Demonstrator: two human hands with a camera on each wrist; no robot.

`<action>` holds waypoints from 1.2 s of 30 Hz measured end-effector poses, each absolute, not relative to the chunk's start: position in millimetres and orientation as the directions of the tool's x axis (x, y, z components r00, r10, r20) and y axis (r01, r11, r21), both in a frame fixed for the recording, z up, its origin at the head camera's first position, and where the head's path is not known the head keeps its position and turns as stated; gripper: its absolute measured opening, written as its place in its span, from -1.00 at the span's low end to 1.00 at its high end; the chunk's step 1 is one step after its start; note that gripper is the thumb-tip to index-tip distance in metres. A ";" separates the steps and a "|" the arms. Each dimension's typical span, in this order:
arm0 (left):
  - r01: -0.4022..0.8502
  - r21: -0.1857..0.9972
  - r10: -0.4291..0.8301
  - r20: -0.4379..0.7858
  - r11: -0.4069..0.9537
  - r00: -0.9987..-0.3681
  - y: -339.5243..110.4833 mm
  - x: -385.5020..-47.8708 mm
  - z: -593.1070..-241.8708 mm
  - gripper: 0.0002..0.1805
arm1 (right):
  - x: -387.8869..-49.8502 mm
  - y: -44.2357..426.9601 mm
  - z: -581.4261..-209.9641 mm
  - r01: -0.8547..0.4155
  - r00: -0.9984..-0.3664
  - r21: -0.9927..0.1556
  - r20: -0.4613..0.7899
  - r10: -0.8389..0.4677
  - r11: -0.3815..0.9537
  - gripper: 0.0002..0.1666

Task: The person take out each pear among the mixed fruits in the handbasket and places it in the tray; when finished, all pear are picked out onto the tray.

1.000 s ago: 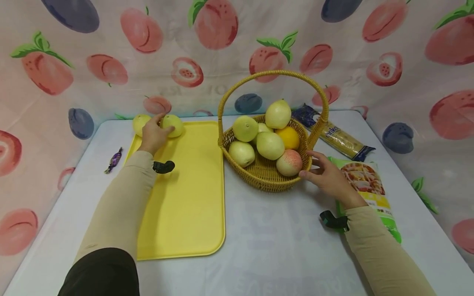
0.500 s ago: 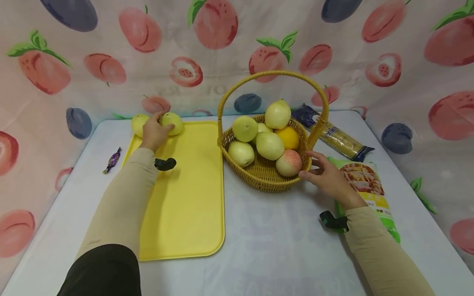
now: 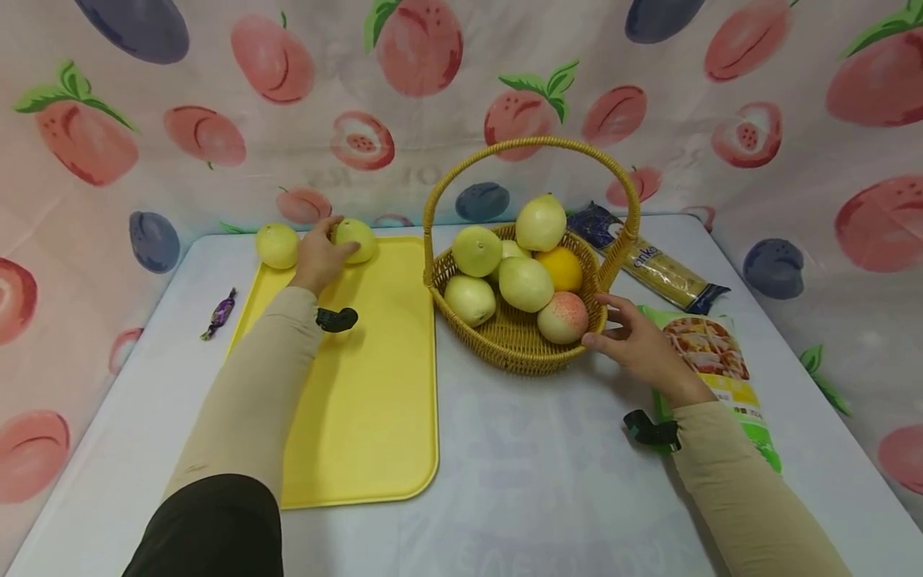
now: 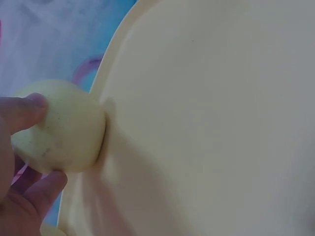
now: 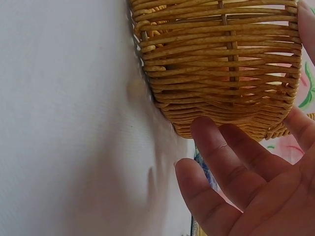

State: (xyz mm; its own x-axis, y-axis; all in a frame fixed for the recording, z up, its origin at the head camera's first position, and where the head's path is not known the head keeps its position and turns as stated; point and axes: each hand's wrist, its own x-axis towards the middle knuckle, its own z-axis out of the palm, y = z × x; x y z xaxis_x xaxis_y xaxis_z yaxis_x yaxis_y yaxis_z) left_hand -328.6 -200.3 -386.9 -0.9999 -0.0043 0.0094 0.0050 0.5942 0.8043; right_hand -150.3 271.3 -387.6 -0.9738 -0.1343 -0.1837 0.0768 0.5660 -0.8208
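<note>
My left hand (image 3: 320, 258) pinches a pale yellow-green pear (image 3: 355, 240) at the far edge of the yellow tray (image 3: 368, 385). In the left wrist view, the thumb lies on one side of this pear (image 4: 64, 132) and fingertips touch the other. Another such pear (image 3: 277, 246) sits at the tray's far left corner, beside the hand. My right hand (image 3: 645, 349) holds the right end of the wicker basket (image 3: 515, 359), thumb and fingers at its rim. Several pale pears (image 3: 526, 284), an orange (image 3: 560, 268) and a peach (image 3: 563, 317) lie in the basket.
A wrapped purple candy (image 3: 219, 313) lies left of the tray. Behind the basket's right side is a long blue-and-gold packet (image 3: 659, 268). A green food bag (image 3: 721, 377) lies partly under the right forearm. The basket's tall handle (image 3: 530, 143) arches over the fruit.
My left hand has moved slightly to the right with the pear, away from the corner pear, which now shows more fully. The right hand and basket have stayed in place.
</note>
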 end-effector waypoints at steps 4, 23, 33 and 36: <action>0.003 0.806 -0.003 0.006 0.592 -1.000 -199.8 -327.4 -385.5 -0.29 | -150.2 270.7 -387.8 0.081 -0.973 -0.826 -0.187 -0.135 0.558 0.02; 0.148 0.777 0.101 0.108 0.611 -0.989 -195.1 -285.8 -350.4 -0.09 | -150.6 273.6 -392.1 0.047 -0.975 -0.829 -0.158 -0.153 0.558 0.01; 0.317 0.696 0.214 0.234 0.644 -0.949 -179.0 -248.7 -339.6 -0.16 | -150.0 272.7 -390.3 0.052 -0.975 -0.827 -0.162 -0.149 0.559 0.01; 0.361 0.682 0.247 0.264 0.636 -0.932 -174.1 -237.7 -337.2 -0.17 | -150.1 272.5 -389.9 0.050 -0.975 -0.829 -0.162 -0.154 0.557 0.00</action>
State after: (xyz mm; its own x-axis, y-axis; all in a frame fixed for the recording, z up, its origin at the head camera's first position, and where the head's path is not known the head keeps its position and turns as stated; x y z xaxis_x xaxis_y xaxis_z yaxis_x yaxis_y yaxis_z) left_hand -237.7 -174.1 -337.2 -0.9324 0.2472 0.2637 0.3615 0.6356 0.6822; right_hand -150.1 272.5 -389.9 -0.9746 -0.1543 -0.1624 0.0499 0.5573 -0.8288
